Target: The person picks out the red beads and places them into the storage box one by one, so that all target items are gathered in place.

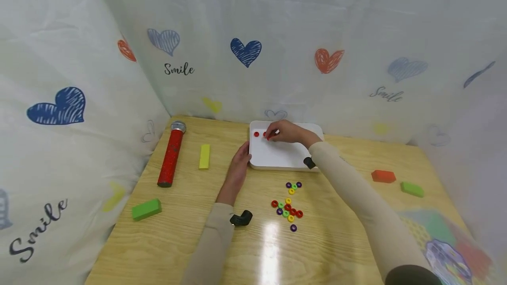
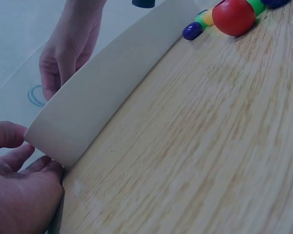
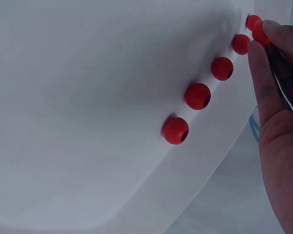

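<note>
A shallow white tray [image 1: 277, 155] lies at the back of the table. My left hand [image 1: 239, 164] holds its left front corner, thumb and fingers against the tray wall [image 2: 97, 87] in the left wrist view. Over the tray's far left part, my right hand [image 1: 287, 132] pinches a red bead [image 3: 260, 32] between thumb and finger. Several red beads [image 3: 198, 96] stand in a row inside the tray along one edge, seen in the right wrist view. In front of the tray lie loose beads, among them a purple bead [image 1: 293, 228] and a yellow bead [image 1: 291, 218].
At the left lie a red microphone [image 1: 171, 155], a yellow block [image 1: 204, 157] and a green block [image 1: 146, 209]. An orange block [image 1: 383, 176] and a smaller green block [image 1: 412, 189] are at the right. A printed plastic bag [image 1: 447, 250] rests at the right front. White printed curtains enclose the table.
</note>
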Demonstrator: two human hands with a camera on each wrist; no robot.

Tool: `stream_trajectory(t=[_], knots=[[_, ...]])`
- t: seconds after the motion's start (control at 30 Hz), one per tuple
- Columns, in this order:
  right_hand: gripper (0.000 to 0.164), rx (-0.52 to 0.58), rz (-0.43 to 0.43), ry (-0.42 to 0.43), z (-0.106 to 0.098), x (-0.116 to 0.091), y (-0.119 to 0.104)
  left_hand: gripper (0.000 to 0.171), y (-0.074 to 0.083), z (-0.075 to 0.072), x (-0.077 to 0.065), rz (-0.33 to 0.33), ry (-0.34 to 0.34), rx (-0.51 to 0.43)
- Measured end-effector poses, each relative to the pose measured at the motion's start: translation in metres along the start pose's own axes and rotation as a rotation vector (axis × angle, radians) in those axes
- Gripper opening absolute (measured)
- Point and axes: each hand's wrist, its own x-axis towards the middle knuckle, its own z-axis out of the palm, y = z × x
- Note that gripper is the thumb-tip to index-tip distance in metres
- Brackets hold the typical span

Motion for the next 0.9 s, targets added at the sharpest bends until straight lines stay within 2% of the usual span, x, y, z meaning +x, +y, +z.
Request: stream_trajectory(t=[0.27,0.63,0.9], knots=[[0.017,0.031,0.035,-0.025,0.007,0.008,-0.002,0.051,-0.001,0.003,0.003,0.027,-0.028,0.001],[0.02,0.002,0.024,-0.037,0.01,0.01,-0.015,0.051,-0.003,0.005,0.002,0.014,-0.02,-0.012],[0.024,-0.03,0.002,0.027,0.006,0.006,-0.019,0.051,-0.004,-0.002,0.003,0.003,-0.014,0.021]])
